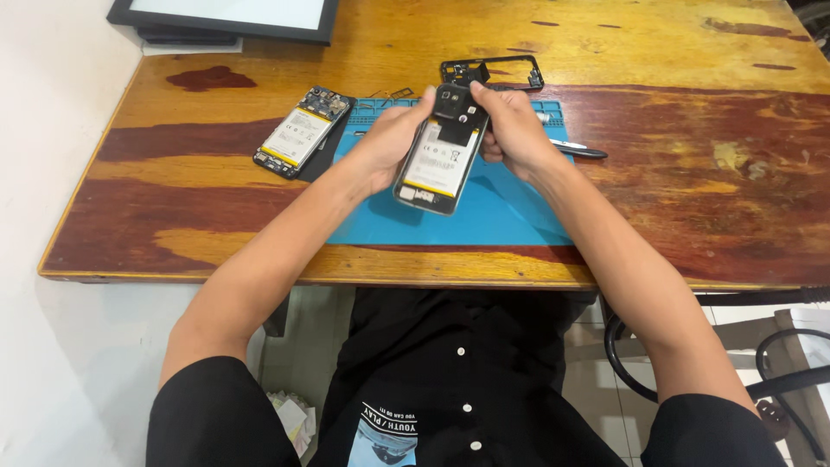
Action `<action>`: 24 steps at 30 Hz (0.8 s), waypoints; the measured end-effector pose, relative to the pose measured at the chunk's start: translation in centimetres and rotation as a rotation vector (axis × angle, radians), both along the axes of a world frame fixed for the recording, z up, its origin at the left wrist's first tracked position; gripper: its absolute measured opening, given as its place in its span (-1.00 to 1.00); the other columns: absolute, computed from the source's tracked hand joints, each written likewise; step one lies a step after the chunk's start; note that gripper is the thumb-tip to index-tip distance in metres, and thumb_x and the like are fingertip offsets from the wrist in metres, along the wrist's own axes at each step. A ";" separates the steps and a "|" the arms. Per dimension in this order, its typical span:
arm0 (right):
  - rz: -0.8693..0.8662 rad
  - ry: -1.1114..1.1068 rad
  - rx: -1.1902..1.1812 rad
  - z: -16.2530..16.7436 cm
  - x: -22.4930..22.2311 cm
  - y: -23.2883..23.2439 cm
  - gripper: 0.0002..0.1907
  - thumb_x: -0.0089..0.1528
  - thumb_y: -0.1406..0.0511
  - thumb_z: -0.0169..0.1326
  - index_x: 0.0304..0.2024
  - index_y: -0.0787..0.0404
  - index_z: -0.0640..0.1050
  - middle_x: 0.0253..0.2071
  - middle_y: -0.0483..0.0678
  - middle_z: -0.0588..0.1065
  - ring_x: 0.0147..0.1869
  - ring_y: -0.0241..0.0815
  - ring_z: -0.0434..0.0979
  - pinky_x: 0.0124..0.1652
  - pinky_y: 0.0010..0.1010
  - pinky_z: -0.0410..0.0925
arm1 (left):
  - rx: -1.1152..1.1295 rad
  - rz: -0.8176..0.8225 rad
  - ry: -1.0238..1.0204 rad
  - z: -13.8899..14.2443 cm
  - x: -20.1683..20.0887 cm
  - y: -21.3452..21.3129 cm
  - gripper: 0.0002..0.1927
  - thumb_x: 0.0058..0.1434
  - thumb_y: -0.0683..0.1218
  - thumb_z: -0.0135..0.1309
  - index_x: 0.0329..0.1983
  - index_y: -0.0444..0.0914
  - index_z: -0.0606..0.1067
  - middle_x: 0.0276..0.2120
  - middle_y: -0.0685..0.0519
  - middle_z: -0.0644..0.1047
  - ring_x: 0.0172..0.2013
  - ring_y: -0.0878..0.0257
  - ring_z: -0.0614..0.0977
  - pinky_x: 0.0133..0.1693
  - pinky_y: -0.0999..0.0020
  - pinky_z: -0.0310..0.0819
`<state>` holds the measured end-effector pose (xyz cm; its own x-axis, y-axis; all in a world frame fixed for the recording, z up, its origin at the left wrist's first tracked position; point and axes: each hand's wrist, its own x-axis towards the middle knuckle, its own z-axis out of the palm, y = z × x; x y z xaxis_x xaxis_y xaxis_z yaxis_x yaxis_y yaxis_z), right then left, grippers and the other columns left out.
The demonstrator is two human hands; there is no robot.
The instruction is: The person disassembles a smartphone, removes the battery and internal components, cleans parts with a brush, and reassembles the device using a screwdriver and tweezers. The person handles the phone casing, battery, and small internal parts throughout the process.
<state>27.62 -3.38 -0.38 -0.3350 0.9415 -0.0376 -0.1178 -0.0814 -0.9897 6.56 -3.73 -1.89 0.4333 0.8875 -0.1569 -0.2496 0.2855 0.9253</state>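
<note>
— Item one, the hands?

— Left hand (391, 138): wrapped round the left edge of an opened phone (439, 161), thumb up at its top. Right hand (512, 130): closed on the phone's upper right corner, fingertips on the black camera end. Both held it tilted above the mat (510, 216), back cover off, white battery showing.

— Item two, what lay nearest?

— Blue mat, under the phone, on a wooden table (692, 190). Black tool (577, 150), just right of the right hand, on the mat's edge. Black frame (493, 71), beyond the hands, flat on the wood.

— Further out?

— Second phone (303, 131), also open, lay left of the mat on a dark sheet. Small metal bits (393, 92) beside it. A dark-framed panel (226, 17) sat at the far left corner. Cables (778, 363) hung below the table, right side.
</note>
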 end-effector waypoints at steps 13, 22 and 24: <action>0.008 -0.010 0.056 0.3 0.5 0.1 -0.54 0.46 0.05 -0.06 -0.49 0.11 0.45 -0.68 -0.23 0.28 -0.70 -0.44 0.08 -0.66 -0.52 -0.07 | 0.051 -0.012 0.060 -0.1 0.2 -0.1 -0.56 0.41 0.13 -0.08 0.01 -0.30 0.56 -0.15 0.01 0.66 -0.22 0.25 0.71 -0.20 0.32 0.65; -0.021 -0.025 0.023 0.9 0.6 0.0 -0.50 0.46 -0.01 -0.12 -0.48 0.09 0.44 -0.67 -0.26 0.28 -0.68 -0.44 0.09 -0.66 -0.53 -0.06 | 0.098 -0.040 0.017 -0.1 0.1 -0.3 -0.55 0.44 0.12 -0.08 0.03 -0.34 0.56 -0.14 -0.02 0.66 -0.20 0.28 0.70 -0.17 0.36 0.66; -0.070 -0.058 -0.002 0.9 0.6 0.1 -0.47 0.44 -0.05 -0.17 -0.49 0.08 0.45 -0.66 -0.24 0.34 -0.67 -0.43 0.13 -0.65 -0.53 -0.02 | 0.105 -0.028 -0.010 -0.4 0.1 -0.3 -0.57 0.45 0.10 -0.09 0.04 -0.35 0.55 -0.12 -0.04 0.66 -0.18 0.27 0.71 -0.14 0.35 0.67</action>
